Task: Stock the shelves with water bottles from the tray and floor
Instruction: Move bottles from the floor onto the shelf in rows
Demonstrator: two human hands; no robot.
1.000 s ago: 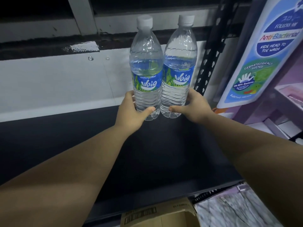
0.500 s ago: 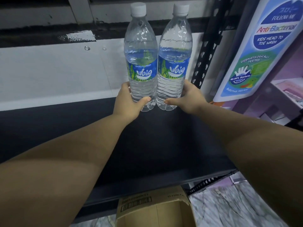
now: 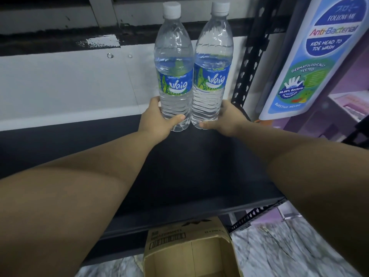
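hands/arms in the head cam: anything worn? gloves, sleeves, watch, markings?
Nothing worn that shows. The left hand and right hand are bare: no gloves, and no rings on the parts in view. Both forearms are bare from the wrists back to the frame edge, with no sleeve cuff, watch, band or marking. Most fingers are hidden behind what the hands carry, so those can't be checked.

Clear bottles, blue-green labels
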